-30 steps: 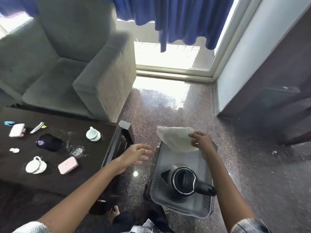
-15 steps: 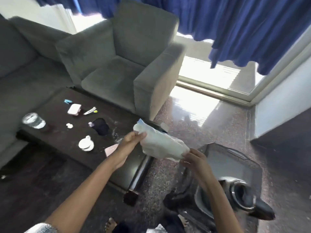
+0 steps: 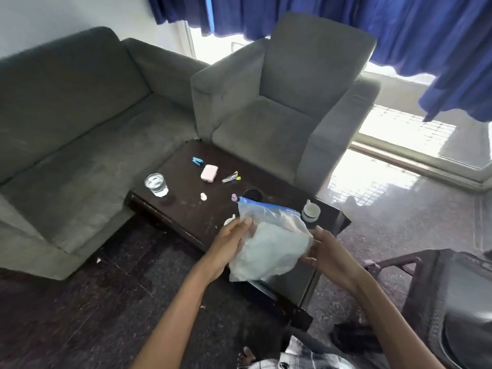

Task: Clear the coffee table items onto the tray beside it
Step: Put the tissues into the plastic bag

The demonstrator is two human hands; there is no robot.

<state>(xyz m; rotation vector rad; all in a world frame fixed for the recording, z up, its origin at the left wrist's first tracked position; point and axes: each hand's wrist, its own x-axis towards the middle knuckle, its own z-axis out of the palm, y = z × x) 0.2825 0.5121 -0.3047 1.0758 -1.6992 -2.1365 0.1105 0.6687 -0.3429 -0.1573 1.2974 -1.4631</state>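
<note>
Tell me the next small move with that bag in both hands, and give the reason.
Probably open the zip-top plastic bag at its blue seal edge, near the left hand, while the right hand steadies the other side. Small loose things still lie on the coffee table, such as the pink case and the blue clip, and the bag could gather them for the tray.

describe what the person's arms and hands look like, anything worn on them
Both forearms are bare to the bottom of the frame, with no sleeve on them. The left hand and the right hand show no glove, and no ring, watch or bracelet is visible. A black-and-white checked garment shows at the bottom edge, between the arms.
</note>
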